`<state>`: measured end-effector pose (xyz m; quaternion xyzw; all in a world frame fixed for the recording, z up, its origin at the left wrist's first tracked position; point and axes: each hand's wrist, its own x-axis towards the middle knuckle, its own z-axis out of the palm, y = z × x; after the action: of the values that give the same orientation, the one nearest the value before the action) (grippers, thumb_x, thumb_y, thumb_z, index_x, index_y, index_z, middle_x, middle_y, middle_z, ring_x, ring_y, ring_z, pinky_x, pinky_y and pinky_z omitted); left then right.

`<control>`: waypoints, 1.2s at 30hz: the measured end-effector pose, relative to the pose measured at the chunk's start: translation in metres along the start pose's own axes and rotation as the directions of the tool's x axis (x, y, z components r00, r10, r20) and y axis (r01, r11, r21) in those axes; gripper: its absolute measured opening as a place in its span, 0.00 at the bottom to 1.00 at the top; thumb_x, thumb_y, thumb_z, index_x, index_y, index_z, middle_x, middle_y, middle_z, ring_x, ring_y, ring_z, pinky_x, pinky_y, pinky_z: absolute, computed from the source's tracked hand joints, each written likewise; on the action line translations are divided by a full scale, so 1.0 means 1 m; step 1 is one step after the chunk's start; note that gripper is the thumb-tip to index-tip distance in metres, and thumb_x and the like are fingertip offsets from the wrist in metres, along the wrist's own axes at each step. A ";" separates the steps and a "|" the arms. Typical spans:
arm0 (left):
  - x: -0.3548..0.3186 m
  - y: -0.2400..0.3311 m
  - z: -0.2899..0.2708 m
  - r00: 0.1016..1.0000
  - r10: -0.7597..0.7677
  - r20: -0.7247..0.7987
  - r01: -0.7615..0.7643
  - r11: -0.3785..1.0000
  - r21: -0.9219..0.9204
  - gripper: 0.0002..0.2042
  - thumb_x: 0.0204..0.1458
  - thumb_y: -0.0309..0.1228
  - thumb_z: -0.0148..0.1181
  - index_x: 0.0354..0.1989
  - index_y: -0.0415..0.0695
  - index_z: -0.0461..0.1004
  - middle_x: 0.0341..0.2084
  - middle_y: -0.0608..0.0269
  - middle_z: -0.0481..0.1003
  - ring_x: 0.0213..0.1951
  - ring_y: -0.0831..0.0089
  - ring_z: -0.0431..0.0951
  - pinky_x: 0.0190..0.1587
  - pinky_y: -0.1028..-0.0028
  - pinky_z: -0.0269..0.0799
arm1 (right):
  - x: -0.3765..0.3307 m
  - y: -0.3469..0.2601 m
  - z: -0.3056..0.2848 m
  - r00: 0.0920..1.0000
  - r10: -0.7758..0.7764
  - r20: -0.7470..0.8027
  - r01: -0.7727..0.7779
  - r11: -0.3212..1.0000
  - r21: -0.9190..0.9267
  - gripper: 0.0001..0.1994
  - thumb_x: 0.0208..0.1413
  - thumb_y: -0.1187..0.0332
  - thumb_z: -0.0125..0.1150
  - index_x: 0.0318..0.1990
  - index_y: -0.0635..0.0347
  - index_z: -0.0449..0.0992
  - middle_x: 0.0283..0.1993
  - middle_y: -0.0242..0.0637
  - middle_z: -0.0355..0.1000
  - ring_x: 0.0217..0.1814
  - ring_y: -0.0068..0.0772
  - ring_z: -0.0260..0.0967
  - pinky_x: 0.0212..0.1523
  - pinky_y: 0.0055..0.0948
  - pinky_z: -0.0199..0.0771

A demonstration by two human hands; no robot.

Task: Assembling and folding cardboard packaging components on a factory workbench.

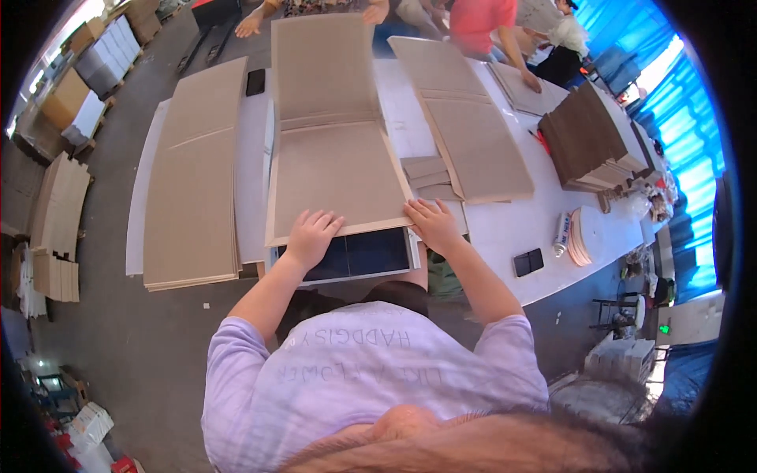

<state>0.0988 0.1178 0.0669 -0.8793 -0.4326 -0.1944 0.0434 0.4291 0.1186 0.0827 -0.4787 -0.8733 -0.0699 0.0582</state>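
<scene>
A long brown cardboard sheet (339,169) with a pale border and a crease across its middle lies lengthwise in front of me. My left hand (314,236) rests flat on its near edge, fingers spread. At the near right corner, my right hand (434,225) lies with its fingers stretched over the border; its thumb is hard to make out. Below the sheet's near edge shows a dark, glossy panel in a light frame (347,257). Another person's open hand (251,24) is raised beyond the sheet's far end.
Stacked cardboard sheets (193,181) lie to the left, more creased cardboard (481,142) to the right. A black phone (255,82), another dark phone (528,262), a spray can (561,235), a tape roll (585,236) and a tall cardboard stack (587,142) are on the white table (505,244).
</scene>
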 end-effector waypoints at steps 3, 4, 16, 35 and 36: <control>0.004 -0.010 -0.001 0.997 0.029 -0.075 -0.031 0.999 -0.021 0.16 0.51 0.29 0.50 0.48 0.50 0.74 0.45 0.61 0.76 0.48 0.64 0.75 0.51 0.63 0.67 | -0.020 0.017 0.001 0.959 0.283 -0.019 -0.266 0.923 0.277 0.29 0.54 0.58 0.58 0.63 0.51 0.60 0.63 0.35 0.63 0.65 0.38 0.58 0.63 0.41 0.57; 0.007 -0.012 -0.008 0.996 0.022 -0.082 -0.022 1.000 -0.008 0.16 0.51 0.29 0.50 0.48 0.50 0.74 0.45 0.61 0.76 0.48 0.64 0.75 0.51 0.63 0.67 | -0.031 0.022 0.002 0.929 0.367 -0.046 -0.323 0.866 0.381 0.32 0.53 0.62 0.61 0.65 0.55 0.58 0.63 0.43 0.62 0.65 0.46 0.58 0.63 0.40 0.58; 0.047 -0.034 -0.085 0.977 0.006 -0.214 -0.027 0.995 -0.096 0.13 0.51 0.28 0.51 0.44 0.49 0.76 0.41 0.63 0.78 0.42 0.65 0.78 0.41 0.70 0.76 | -0.074 0.030 0.129 0.748 0.589 0.306 -0.642 0.759 0.110 0.28 0.51 0.58 0.57 0.57 0.64 0.65 0.62 0.55 0.59 0.64 0.52 0.58 0.61 0.42 0.62; -0.252 -0.216 0.015 -0.258 -0.891 0.374 -0.300 -0.293 -0.908 0.22 0.64 0.37 0.37 0.61 0.37 0.56 0.57 0.52 0.64 0.57 0.55 0.66 0.55 0.55 0.67 | -0.071 0.012 0.119 0.705 0.621 0.342 -0.693 0.706 0.148 0.32 0.49 0.60 0.61 0.59 0.66 0.59 0.66 0.58 0.51 0.69 0.58 0.47 0.68 0.45 0.51; -0.256 -0.216 0.017 -0.264 -0.890 0.373 -0.303 -0.291 -0.908 0.22 0.64 0.37 0.37 0.61 0.37 0.56 0.57 0.52 0.64 0.57 0.55 0.66 0.55 0.55 0.67 | -0.070 0.012 0.118 0.709 0.616 0.342 -0.689 0.710 0.147 0.32 0.49 0.60 0.61 0.59 0.66 0.59 0.66 0.58 0.51 0.69 0.58 0.47 0.68 0.45 0.51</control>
<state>-0.2049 0.0657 -0.0654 0.1124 -0.4909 -0.7879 -0.3544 0.4724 0.0881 -0.0446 -0.7510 -0.6453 0.1378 0.0238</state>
